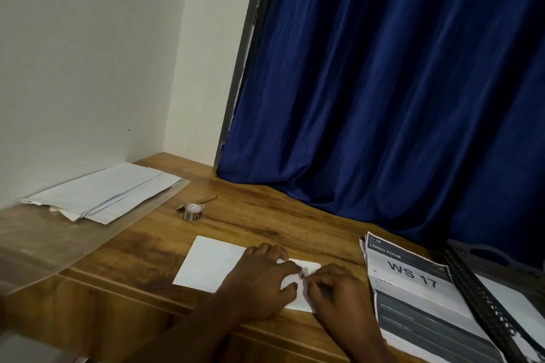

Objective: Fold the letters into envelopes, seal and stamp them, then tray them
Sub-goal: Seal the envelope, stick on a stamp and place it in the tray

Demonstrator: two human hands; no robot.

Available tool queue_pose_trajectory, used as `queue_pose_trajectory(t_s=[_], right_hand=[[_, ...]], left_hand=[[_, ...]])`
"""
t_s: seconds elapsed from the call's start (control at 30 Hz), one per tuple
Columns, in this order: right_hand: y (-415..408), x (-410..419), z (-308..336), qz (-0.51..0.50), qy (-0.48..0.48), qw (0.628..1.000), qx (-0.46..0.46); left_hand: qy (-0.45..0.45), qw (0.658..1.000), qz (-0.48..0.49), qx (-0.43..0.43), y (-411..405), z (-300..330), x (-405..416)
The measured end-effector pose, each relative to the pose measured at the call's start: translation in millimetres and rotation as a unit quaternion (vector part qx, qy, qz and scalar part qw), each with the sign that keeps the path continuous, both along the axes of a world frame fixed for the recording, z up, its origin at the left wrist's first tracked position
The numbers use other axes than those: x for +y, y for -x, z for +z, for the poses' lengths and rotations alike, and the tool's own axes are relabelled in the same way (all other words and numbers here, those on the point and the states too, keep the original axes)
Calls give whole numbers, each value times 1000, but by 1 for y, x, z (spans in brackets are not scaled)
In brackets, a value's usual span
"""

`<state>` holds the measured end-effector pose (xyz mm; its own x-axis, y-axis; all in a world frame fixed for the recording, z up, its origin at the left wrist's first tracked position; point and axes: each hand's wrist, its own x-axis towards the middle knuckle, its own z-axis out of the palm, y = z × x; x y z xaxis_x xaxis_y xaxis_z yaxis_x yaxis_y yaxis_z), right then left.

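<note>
A white envelope [212,265] lies flat on the wooden desk [259,215] at lower centre of the frame. The left hand [259,280] rests on its right half, fingers spread and pressing down, forefinger touching a small stamp [303,274] near the envelope's right end. The right hand [336,292] meets it there, fingertips curled and pinching the stamp. A stamp roll [193,211] and a pencil [203,201] lie above, mid-frame. A stack of envelopes [103,194] sits at left. Printed letters [413,289] marked "WS 17" lie at lower right, beside a black mesh tray [486,303]. A blue curtain [383,82] hangs behind.
</note>
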<state>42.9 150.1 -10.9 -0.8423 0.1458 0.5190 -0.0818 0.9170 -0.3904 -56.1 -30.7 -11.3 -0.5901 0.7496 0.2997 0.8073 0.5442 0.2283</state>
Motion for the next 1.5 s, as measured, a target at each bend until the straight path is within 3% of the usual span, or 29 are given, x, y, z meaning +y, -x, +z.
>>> queue_pose_trajectory(t_s=[0.17,0.87,1.03,1.5], right_hand=[[0,-5,0,20,-61,997,-35],[-4,-6,1,-3,-44,999,-33],[-3,-9,7,-58,-119,976,-174],[0,-8,5,-58,-98,973,-200]], left_hand=[[0,1000,-1,1,-2,0,-1],[-1,1000,5,-3,1,-2,3],[-3,1000,6,-6,1,-3,3],[7,1000,6,-18,-5,3,0]])
